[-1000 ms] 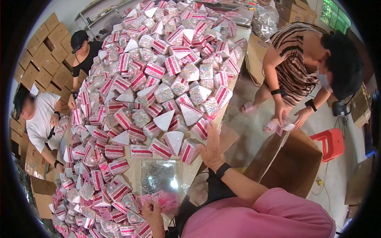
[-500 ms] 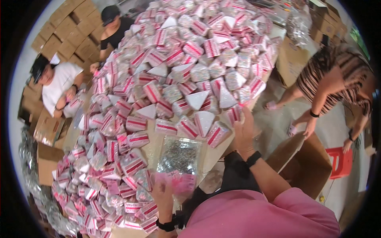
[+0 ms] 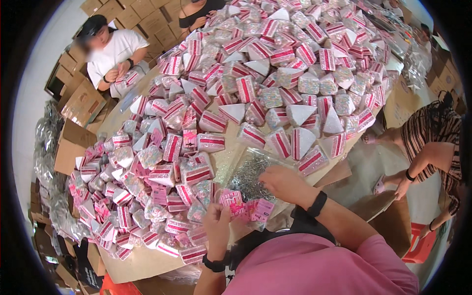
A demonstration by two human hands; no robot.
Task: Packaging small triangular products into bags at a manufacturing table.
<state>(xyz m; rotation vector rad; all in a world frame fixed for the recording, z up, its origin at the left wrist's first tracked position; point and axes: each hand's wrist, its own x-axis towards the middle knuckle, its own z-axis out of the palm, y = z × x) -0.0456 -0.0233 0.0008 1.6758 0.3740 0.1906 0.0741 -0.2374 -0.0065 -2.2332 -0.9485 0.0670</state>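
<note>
A clear plastic bag (image 3: 253, 156) of small silvery metal pieces (image 3: 244, 178) lies on the table in front of me. My right hand (image 3: 284, 184) is over the bag, its fingertips pinched down at the metal pieces; whatever is between them is hidden. Lower left of the bag, my left hand (image 3: 217, 227) is closed, thumb and fingers at the edge of a pink printed card (image 3: 232, 200). More pink cards (image 3: 260, 209) lie by the bag's near end. Around them are heaped cake-slice-shaped pieces (image 3: 197, 174), white with a red stripe, glittery and clear-wrapped.
The large heap covers most of the table (image 3: 142, 263). Across it a person in a white shirt (image 3: 118, 51) handles a wrapped slice. At right, another person bends over an open cardboard box (image 3: 388, 228) beside a red plastic stool (image 3: 422, 243). Stacked cartons (image 3: 147, 22) stand behind.
My right hand has moved from the wrapped slices at the table's edge to the bag of metal pieces. My left hand stays near the pink cards. The whole view has shifted.
</note>
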